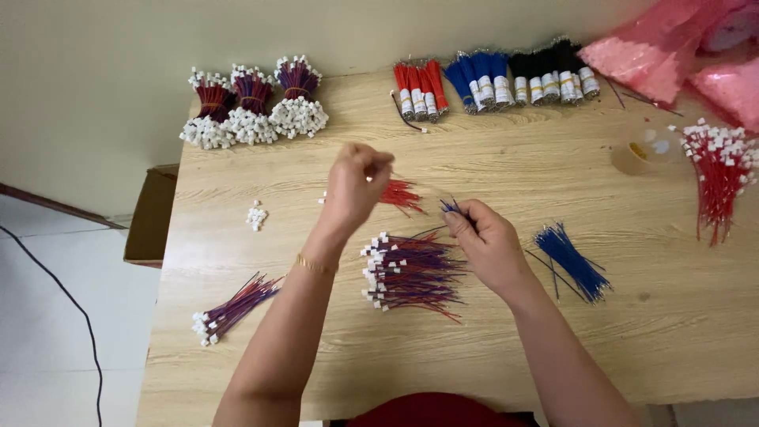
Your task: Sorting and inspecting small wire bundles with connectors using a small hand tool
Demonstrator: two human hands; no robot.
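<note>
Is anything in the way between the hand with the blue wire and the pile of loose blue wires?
Nothing visible. The right hand pinches a blue wire, and the loose blue wires lie just beside it, with only bare table between them.

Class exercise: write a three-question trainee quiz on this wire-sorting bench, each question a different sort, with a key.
1. True or false: the left hand is raised above the loose red wires.
2. The right hand pinches wires of which colour? A red, B blue, C black.
3. Fill in: the pile of wires with white connectors lies ____ the two hands.

Key: 1 true; 2 B; 3 between.
</note>
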